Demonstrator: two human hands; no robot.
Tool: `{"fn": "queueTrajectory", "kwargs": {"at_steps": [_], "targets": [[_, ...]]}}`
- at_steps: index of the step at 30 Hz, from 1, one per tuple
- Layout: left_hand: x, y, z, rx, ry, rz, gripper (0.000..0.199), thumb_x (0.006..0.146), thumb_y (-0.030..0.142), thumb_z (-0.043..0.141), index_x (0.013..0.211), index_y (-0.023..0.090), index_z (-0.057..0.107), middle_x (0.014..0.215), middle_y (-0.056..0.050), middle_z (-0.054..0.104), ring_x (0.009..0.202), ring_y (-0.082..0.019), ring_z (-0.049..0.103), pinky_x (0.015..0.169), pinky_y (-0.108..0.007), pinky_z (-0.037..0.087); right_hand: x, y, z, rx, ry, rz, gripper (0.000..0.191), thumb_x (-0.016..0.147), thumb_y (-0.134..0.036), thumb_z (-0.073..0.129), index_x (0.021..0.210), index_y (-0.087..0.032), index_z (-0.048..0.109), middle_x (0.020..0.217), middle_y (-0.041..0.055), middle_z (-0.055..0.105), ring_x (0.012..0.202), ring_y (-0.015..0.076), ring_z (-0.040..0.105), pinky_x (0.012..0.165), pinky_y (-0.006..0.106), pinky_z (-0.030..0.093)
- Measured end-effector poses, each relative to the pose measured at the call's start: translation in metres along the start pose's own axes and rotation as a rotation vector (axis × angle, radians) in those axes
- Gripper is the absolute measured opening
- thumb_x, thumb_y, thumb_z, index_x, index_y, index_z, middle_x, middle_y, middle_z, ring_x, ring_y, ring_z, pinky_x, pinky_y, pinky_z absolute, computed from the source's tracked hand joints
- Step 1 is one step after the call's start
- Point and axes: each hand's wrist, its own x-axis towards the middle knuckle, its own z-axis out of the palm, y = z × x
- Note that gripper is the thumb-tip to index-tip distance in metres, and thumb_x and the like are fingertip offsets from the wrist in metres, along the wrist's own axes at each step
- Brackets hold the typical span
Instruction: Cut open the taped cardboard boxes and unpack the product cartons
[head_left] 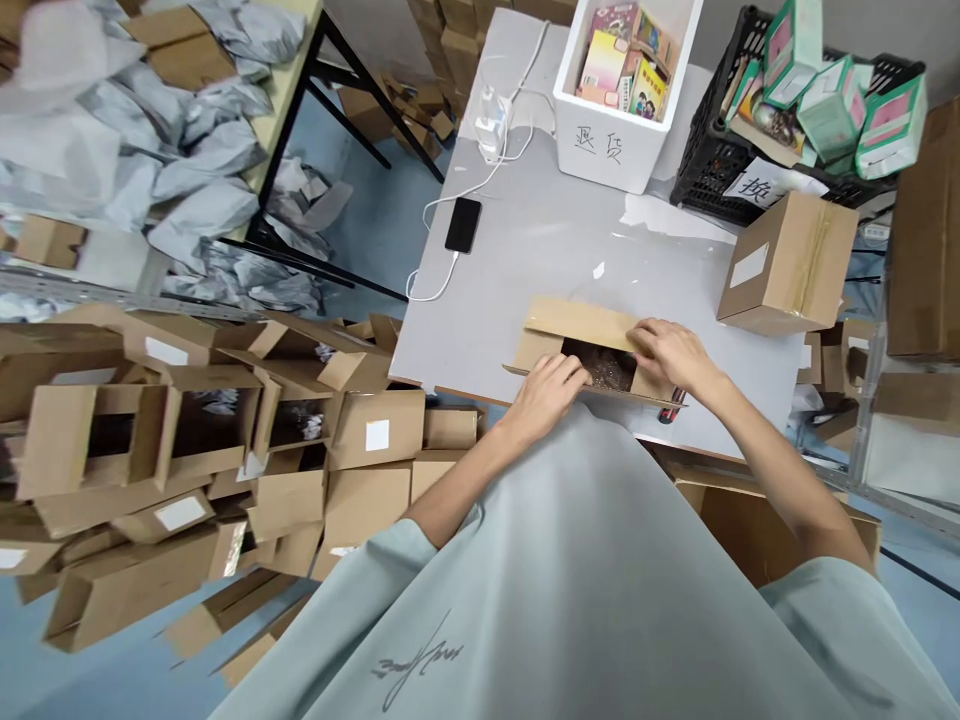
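Observation:
A small cardboard box [577, 318] lies with its flaps spread at the near edge of the table. Inside it shows something dark and shiny [609, 368], perhaps in clear wrap; its kind I cannot make out. My left hand [550, 392] bends its fingers over the box's near left side, fingertips at the opening. At the right end, my right hand [670, 355] grips the flaps, its fingertips partly hidden. Close below that hand lies a black and red marker-like object [671, 406], partly covered by the box's near flap.
A phone [463, 225] on a white cable lies on the grey table [517, 240]. Behind stand a white bin [609, 150] of books and a black crate [697, 170]. A taped carton [787, 265] sits right. Open cartons [375, 430] crowd the left; grey parcels [202, 160] lie beyond.

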Motion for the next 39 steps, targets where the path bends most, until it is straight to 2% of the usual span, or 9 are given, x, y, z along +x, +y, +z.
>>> {"fn": "queueTrajectory", "kwargs": {"at_steps": [5, 13, 22, 25, 28, 29, 32, 35, 39], "targets": [[-0.024, 0.006, 0.013, -0.003, 0.05, 0.041, 0.032, 0.105, -0.004, 0.052, 0.103, 0.023, 0.069, 0.096, -0.007, 0.07, 0.091, -0.027, 0.063, 0.085, -0.041, 0.049, 0.007, 0.015, -0.024, 0.055, 0.09, 0.063, 0.049, 0.116, -0.031, 0.043, 0.149, -0.023, 0.077, 0.143, 0.0151, 0.083, 0.115, 0.0379, 0.08, 0.089, 0.046, 0.056], [-0.043, -0.001, 0.036, -0.033, 0.097, 0.082, 0.033, 0.109, 0.0, 0.049, 0.093, 0.024, 0.068, 0.088, -0.006, 0.066, 0.088, -0.024, 0.06, 0.079, -0.038, 0.047, 0.057, 0.064, -0.039, 0.19, 0.087, 0.088, 0.045, 0.111, -0.033, 0.045, 0.131, -0.02, 0.084, 0.108, 0.0112, 0.087, 0.094, 0.0322, 0.074, 0.084, 0.039, 0.046], [-0.055, -0.008, 0.044, -0.02, 0.147, 0.151, 0.033, 0.102, -0.005, 0.053, 0.095, 0.024, 0.067, 0.086, -0.005, 0.067, 0.085, -0.024, 0.061, 0.076, -0.037, 0.05, 0.068, 0.07, -0.039, 0.278, 0.009, 0.06, 0.041, 0.111, -0.031, 0.044, 0.113, -0.016, 0.083, 0.099, 0.0087, 0.082, 0.085, 0.0251, 0.065, 0.082, 0.034, 0.046], [-0.055, -0.008, 0.038, -0.077, 0.169, 0.124, 0.03, 0.105, -0.002, 0.054, 0.1, 0.023, 0.067, 0.09, -0.006, 0.069, 0.086, -0.024, 0.063, 0.077, -0.036, 0.053, 0.063, 0.057, -0.043, 0.236, 0.058, 0.098, 0.039, 0.111, -0.025, 0.049, 0.125, -0.012, 0.082, 0.114, 0.0136, 0.084, 0.099, 0.0288, 0.069, 0.089, 0.037, 0.049], [-0.045, -0.005, 0.022, -0.223, 0.095, 0.072, 0.004, 0.111, 0.02, 0.068, 0.11, 0.023, 0.07, 0.102, -0.008, 0.073, 0.095, -0.026, 0.069, 0.084, -0.039, 0.059, 0.037, 0.019, -0.034, 0.046, 0.354, 0.189, 0.043, 0.113, -0.021, 0.05, 0.148, -0.013, 0.074, 0.142, 0.0212, 0.079, 0.124, 0.0362, 0.067, 0.098, 0.043, 0.05], [-0.04, -0.003, 0.015, -0.301, 0.058, 0.04, 0.01, 0.111, 0.031, 0.073, 0.117, 0.024, 0.072, 0.111, -0.009, 0.076, 0.103, -0.028, 0.073, 0.09, -0.041, 0.062, 0.026, 0.004, -0.027, -0.017, 0.412, 0.235, 0.045, 0.116, -0.02, 0.043, 0.148, -0.013, 0.074, 0.145, 0.0225, 0.077, 0.126, 0.0368, 0.067, 0.094, 0.043, 0.051], [-0.021, -0.001, -0.005, -0.602, 0.004, -0.151, 0.041, 0.11, 0.048, 0.075, 0.143, 0.025, 0.069, 0.138, -0.013, 0.078, 0.123, -0.03, 0.078, 0.108, -0.049, 0.066, -0.005, -0.036, 0.001, -0.013, 0.177, 0.124, 0.043, 0.122, -0.027, 0.041, 0.14, -0.021, 0.08, 0.137, 0.0149, 0.081, 0.114, 0.0303, 0.075, 0.081, 0.036, 0.05], [0.007, -0.005, -0.017, -0.824, -0.001, -0.324, 0.043, 0.105, 0.046, 0.078, 0.141, 0.025, 0.069, 0.131, -0.012, 0.083, 0.116, -0.028, 0.083, 0.106, -0.048, 0.07, -0.022, -0.051, 0.025, 0.023, -0.106, 0.064, 0.032, 0.118, -0.036, 0.063, 0.141, -0.023, 0.08, 0.139, 0.0133, 0.081, 0.105, 0.0284, 0.081, 0.079, 0.035, 0.051], [0.051, -0.014, -0.017, -0.887, -0.071, -0.332, 0.04, 0.091, 0.037, 0.088, 0.124, 0.024, 0.071, 0.105, -0.005, 0.084, 0.099, -0.023, 0.084, 0.098, -0.042, 0.072, -0.041, -0.046, 0.034, 0.022, -0.096, 0.121, 0.037, 0.116, -0.045, 0.067, 0.141, -0.02, 0.079, 0.14, 0.0168, 0.077, 0.107, 0.031, 0.081, 0.079, 0.037, 0.054]]}}
